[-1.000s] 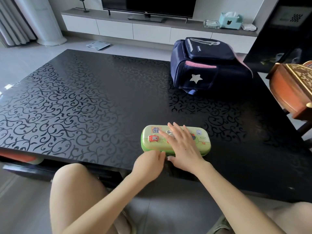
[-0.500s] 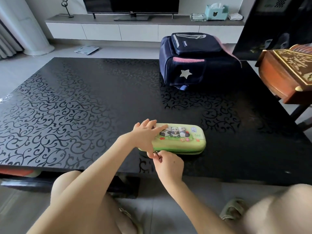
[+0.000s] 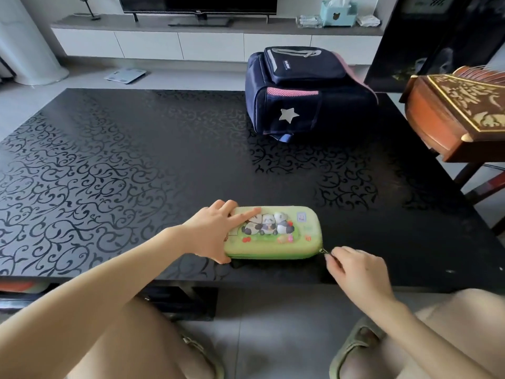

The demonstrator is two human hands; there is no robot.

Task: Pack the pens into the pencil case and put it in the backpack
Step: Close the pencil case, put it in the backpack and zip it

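Note:
A green pencil case [image 3: 297,242] with panda pictures lies flat near the front edge of the black patterned table [image 3: 136,173]. My left hand [image 3: 216,232] presses on its left end, fingers spread over the lid and thumb at the front side. My right hand [image 3: 352,266] pinches the small zipper pull [image 3: 324,251] at the case's front right corner. No pens are visible. A navy backpack [image 3: 306,88] with a pink mesh strip and a silver star stands at the far side of the table, its zips looking shut.
A carved wooden instrument or box [image 3: 459,110] juts in over the table's right side. My bare knees and sandalled feet are below the front edge. A TV stand, a scale on the floor and a tissue box sit beyond the table.
My right hand slid from the case's front left to its right corner, drawing the zipper pull along. My left hand settled flatter on the left end.

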